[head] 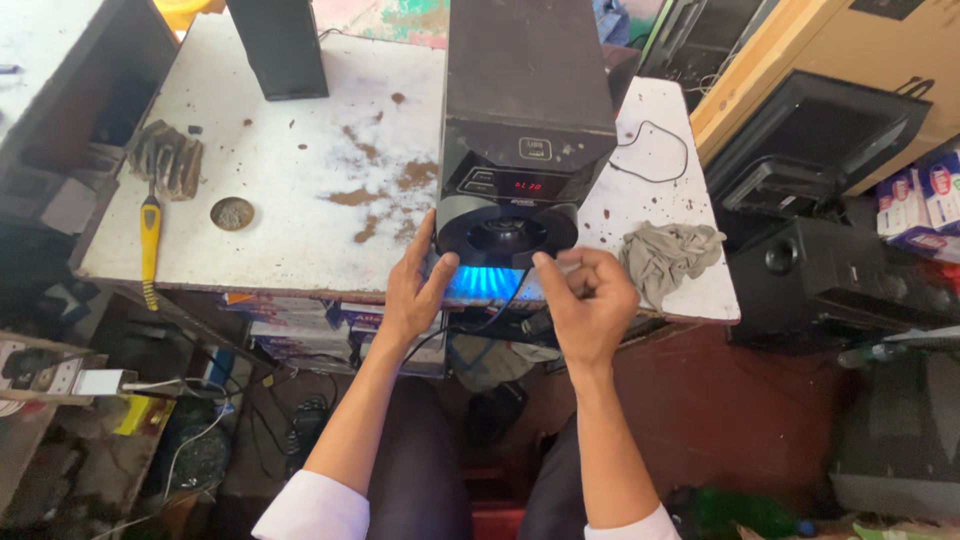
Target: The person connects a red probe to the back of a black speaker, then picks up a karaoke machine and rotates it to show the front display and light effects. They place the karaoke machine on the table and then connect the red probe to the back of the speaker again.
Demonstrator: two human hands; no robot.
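Note:
A black speaker unit (527, 110) stands on a worn white table (290, 200), its front facing me with a red lit display and a blue glow underneath. My left hand (412, 290) rests open against the lower left of its front, thumb by the blue light. At the lower right of the front, my right hand (585, 300) pinches a small plug on a thin black cable (500, 305), which hangs down below the table edge.
A grey rag (668, 255) lies at the table's right front. A yellow-handled brush (152, 215) and a small round dish (232, 213) sit at the left. Another black speaker (280, 45) stands at the back. More speakers (830, 270) and boxes crowd the right.

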